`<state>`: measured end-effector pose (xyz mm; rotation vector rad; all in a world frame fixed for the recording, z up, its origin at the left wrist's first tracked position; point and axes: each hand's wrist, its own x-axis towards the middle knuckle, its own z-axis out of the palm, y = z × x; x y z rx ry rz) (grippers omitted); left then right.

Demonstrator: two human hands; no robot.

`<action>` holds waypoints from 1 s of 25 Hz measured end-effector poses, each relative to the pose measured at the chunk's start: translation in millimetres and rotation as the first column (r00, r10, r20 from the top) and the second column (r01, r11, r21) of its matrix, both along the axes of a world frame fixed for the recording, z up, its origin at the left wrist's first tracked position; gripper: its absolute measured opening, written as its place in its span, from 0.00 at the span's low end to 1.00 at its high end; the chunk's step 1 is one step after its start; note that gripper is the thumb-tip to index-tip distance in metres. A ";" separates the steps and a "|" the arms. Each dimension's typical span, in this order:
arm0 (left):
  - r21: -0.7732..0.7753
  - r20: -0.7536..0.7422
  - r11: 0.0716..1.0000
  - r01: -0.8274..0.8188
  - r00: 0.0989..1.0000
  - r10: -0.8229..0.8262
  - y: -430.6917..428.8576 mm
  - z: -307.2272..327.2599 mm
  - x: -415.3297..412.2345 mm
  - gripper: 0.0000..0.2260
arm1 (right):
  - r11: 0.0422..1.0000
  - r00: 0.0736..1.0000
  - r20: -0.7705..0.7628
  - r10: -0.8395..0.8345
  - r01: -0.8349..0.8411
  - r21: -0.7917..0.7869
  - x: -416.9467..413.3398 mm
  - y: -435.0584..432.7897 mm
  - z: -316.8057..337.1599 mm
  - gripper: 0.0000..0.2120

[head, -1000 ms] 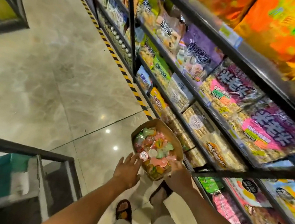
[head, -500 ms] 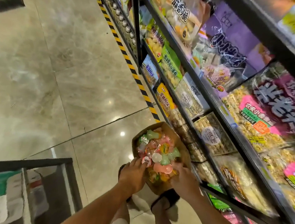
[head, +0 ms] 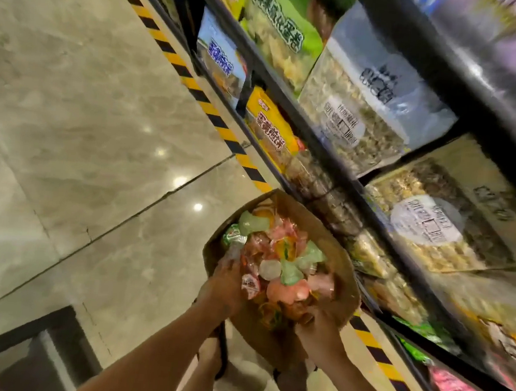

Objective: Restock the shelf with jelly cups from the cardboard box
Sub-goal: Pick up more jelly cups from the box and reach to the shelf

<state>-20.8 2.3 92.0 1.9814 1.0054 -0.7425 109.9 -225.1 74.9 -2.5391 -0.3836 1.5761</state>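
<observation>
Many pink, green and orange jelly cups [head: 279,258] fill the cardboard box [head: 342,263].

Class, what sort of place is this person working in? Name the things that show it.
Most likely a supermarket or grocery aisle: tiered shelves packed with bagged snacks, a yellow-and-black hazard stripe on the polished floor along the shelf foot, and a cardboard box of jelly cups for restocking.

Glossy beige floor tiles [head: 86,120] spread from 8 to 11 o'clock, with light spots mirrored in them. A yellow-and-black hazard stripe [head: 180,65] runs from 11 towards 5 o'clock. A green snack bag [head: 278,33] is at 12 o'clock, with a yellow bag [head: 271,125] below it. A clear bag with a round white label [head: 427,224] sits at 3 o'clock, and a black metal frame [head: 23,334] at 7 o'clock.
</observation>
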 end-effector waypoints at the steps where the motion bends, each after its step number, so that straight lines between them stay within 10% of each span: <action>1: -0.010 0.000 1.000 -0.025 1.000 0.025 2.5 -25.9 2.9 0.43 | 1.000 1.000 -0.010 0.003 -0.003 -0.004 2.4 -2.1 -30.7 0.20; 13: 0.116 -0.316 0.993 0.019 0.949 0.019 6.0 -215.2 14.3 0.41 | 0.977 0.978 0.025 -0.209 0.207 0.059 49.2 50.8 -122.3 0.19; 21: -0.122 -0.171 0.940 -0.317 0.940 0.295 23.4 -109.6 6.4 0.43 | 0.993 0.993 -0.027 -0.117 0.117 0.027 43.7 81.6 -86.3 0.23; 25: -0.292 -0.048 0.719 -0.630 0.761 0.647 51.1 -51.6 -20.5 0.46 | 0.996 0.998 -0.015 0.054 -0.053 0.069 46.9 129.4 -83.6 0.25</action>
